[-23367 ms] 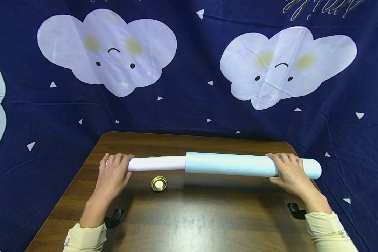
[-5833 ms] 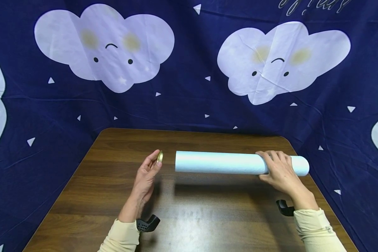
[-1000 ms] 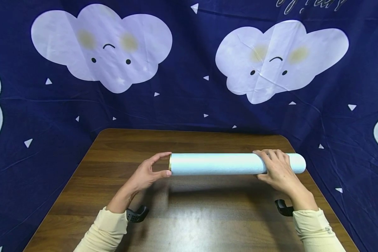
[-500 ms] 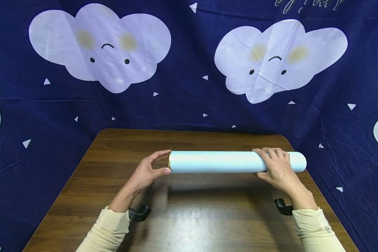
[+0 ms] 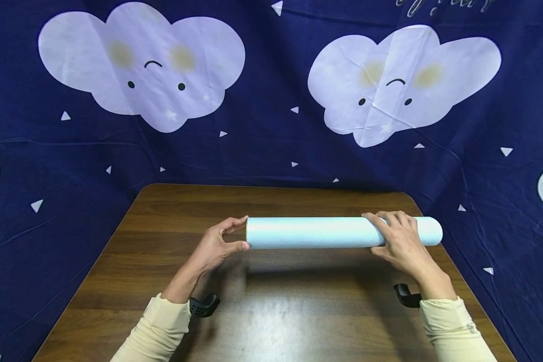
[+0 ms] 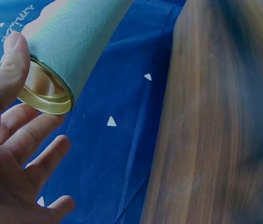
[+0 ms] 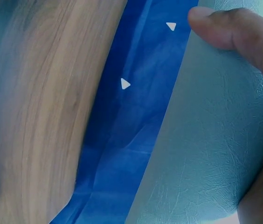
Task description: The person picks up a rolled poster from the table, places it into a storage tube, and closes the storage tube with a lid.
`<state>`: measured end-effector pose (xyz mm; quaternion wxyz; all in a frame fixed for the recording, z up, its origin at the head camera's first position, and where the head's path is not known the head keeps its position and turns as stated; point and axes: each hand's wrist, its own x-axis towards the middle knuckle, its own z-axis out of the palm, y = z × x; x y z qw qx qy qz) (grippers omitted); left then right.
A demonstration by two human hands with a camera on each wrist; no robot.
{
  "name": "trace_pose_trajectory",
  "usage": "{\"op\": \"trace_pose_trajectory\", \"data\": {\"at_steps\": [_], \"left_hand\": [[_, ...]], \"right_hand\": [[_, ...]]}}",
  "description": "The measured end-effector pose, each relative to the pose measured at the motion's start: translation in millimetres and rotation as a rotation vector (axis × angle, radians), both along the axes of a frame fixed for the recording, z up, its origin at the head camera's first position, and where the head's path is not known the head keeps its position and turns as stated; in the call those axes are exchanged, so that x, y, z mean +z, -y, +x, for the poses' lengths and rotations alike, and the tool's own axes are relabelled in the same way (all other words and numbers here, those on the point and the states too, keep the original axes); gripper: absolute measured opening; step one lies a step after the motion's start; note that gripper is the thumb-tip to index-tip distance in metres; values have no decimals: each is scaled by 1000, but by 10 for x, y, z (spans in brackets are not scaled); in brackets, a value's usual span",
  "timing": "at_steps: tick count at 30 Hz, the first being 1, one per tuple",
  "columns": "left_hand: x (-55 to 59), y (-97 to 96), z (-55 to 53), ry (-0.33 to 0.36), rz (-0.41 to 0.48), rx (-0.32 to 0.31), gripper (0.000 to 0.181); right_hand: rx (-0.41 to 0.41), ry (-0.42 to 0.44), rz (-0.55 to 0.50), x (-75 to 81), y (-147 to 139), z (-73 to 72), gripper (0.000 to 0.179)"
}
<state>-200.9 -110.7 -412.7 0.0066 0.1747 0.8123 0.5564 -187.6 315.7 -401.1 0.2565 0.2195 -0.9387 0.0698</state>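
Note:
A long pale blue cardboard tube (image 5: 305,233) is held level above the wooden table. My right hand (image 5: 400,239) grips it near its right end, with fingers over the top and the thumb below. In the left wrist view a round gold metal lid (image 6: 52,101) sits at the tube's other end, its recessed face outward. My left hand (image 5: 214,245) pinches the lid's edge between thumb and fingertips, while the other fingers stay spread. Only a thin gold line of the lid shows in the head view. In the right wrist view the thumb lies on the textured blue tube (image 7: 206,130).
The brown wooden table (image 5: 271,311) lies below the tube, which casts a shadow on it. A dark blue cloth (image 5: 271,151) with white clouds and triangles hangs behind the table. Each wrist carries a black camera mount (image 5: 204,305).
The rolled white insert seen earlier is out of sight. The lid went from table to left hand, then to the tube's end. Over the last second its gold band has narrowed against the tube.

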Motion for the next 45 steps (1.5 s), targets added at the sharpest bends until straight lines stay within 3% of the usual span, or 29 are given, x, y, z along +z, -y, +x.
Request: {"op": "trace_pose_trajectory", "data": {"at_steps": [9,17,30,33,40,45], "left_hand": [[-35,4,-19,-29,-21,-3,64],[-80,24,-18,-120,-103,-3,69],[-18,53,-3,-182,-165,8,73],[7,32,5,-242,-222,11,76],[-5,-54,27,-494,-416,52,82],[-41,-120,30,-601,-534,84,83]], "right_hand": [[-13,2,9,2,-8,1,83],[-22,18,1,-50,-13,7,84],[-32,28,2,-61,15,15,83],[-34,31,7,-78,22,10,82],[-27,25,7,-157,51,-14,83],[-25,34,3,-207,79,-28,85]]}}
